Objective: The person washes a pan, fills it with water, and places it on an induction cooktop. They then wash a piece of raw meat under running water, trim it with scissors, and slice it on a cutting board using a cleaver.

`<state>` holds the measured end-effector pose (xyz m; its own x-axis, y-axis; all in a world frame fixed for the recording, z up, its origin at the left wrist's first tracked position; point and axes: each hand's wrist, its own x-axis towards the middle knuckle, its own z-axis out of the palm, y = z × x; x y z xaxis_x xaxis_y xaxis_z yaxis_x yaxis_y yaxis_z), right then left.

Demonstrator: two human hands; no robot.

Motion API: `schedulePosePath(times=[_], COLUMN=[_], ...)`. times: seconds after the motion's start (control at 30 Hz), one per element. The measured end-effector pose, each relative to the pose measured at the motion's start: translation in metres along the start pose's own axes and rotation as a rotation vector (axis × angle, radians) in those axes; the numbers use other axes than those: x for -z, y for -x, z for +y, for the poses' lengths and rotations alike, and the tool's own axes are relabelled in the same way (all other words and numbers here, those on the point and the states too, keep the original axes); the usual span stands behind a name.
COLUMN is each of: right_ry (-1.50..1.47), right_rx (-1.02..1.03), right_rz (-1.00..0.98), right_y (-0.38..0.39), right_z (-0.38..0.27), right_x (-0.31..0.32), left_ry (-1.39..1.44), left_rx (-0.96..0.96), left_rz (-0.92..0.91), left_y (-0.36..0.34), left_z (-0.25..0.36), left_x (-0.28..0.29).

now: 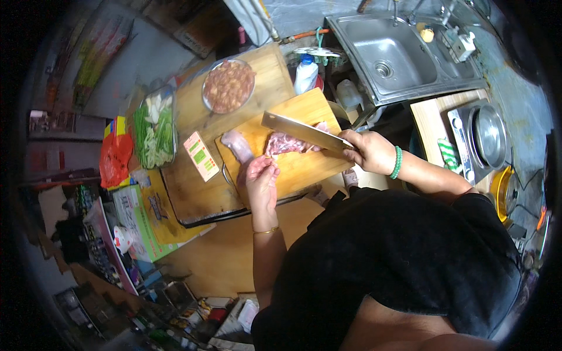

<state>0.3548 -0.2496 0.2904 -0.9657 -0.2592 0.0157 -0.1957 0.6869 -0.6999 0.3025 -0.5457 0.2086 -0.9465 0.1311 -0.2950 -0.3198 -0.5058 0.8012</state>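
A slab of raw pink meat [285,143] lies on a light wooden cutting board [304,169]. My right hand [370,151], with a green bead bracelet at the wrist, grips the handle of a broad steel cleaver [298,130] whose blade lies across the meat. My left hand [261,178], wearing a thin gold bangle, rests with curled fingers on the near end of the meat. A second pale piece of meat [236,146] lies at the board's left end.
A glass bowl of chopped meat [228,86] and a tray of cut green vegetables [154,130] sit on a larger wooden top [193,187]. A steel sink [392,55], a white bottle [305,73] and a pot on a stove [489,136] lie to the right.
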Motion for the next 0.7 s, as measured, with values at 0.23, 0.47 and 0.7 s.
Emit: schedulePosePath(times=[0.23,0.47,0.7], right_ry=[-0.019,-0.123,-0.164], right_rx=[-0.142,-0.442,-0.381], right_rz=[0.277,0.470,0.414], right_y=[0.045,0.112,0.133], right_z=[0.032,0.075,0.159], right_x=[0.035,0.063,0.090], left_ry=[-0.064,-0.656,-1.370], left_rx=[-0.076,-0.092,0.045], left_rz=[-0.206,-0.302,-0.648], left_y=[-0.039,-0.097,-0.158], left_z=[0.026,-0.002,-0.077], left_x=[-0.044,-0.144,-0.201])
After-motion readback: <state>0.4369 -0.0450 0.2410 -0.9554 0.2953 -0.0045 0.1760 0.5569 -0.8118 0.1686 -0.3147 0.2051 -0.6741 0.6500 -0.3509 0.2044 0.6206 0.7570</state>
